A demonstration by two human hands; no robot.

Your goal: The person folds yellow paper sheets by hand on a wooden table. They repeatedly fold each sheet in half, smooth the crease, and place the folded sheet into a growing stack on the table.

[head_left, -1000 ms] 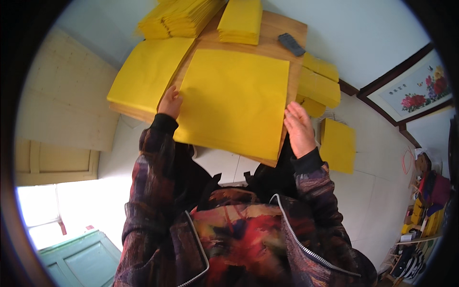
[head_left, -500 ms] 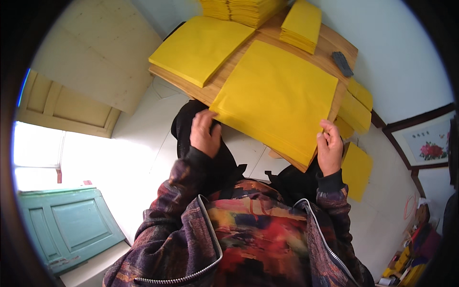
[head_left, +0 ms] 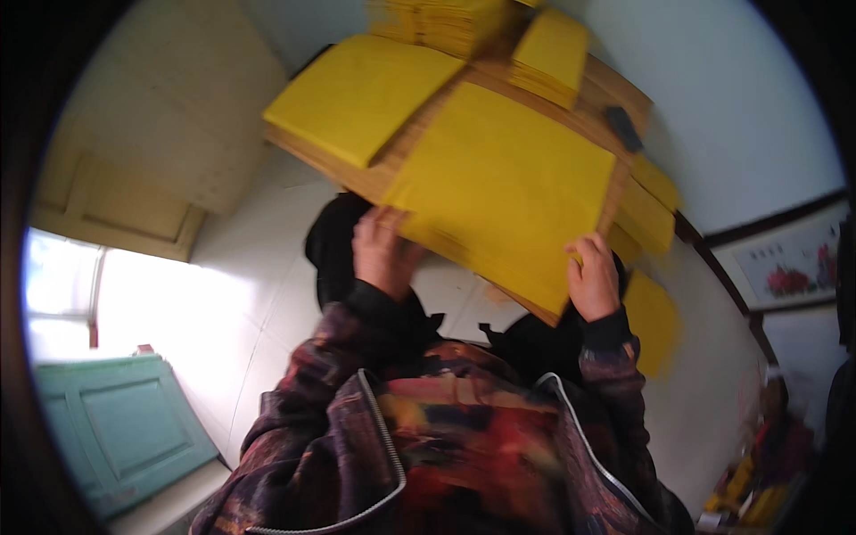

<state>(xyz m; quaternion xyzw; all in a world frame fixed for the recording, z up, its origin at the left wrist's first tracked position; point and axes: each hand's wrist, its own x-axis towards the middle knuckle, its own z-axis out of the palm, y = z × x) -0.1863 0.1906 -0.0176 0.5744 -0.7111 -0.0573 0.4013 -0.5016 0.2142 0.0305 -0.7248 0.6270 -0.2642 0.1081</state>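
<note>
A large square stack of yellow paper (head_left: pixel 504 192) lies at a slant on the wooden table (head_left: pixel 615 73), its near edge at the table's front edge. My left hand (head_left: pixel 383 251) is at the stack's near left corner. Its fingers lie loosely bent against the edge and the thumb stands apart, somewhat smeared by motion. At the near right, my right hand (head_left: pixel 593 278) has its fingers curled and pinched on the paper's right edge. The thumb of that hand is partly hidden. Whether it grips one sheet or several, I cannot tell.
Another yellow stack (head_left: pixel 361 100) is at the table's left. Thick yellow bundles (head_left: pixel 437 22) and a narrow yellow pile (head_left: pixel 551 55) stand at the back. A dark grey object (head_left: pixel 623 128) lies near the right edge. More yellow paper (head_left: pixel 651 325) is beyond my right hand.
The whole view has shifted slightly and blurred. My right hand has come a little inward along the right edge, fingers more curled. My left hand stays by the near left corner.
</note>
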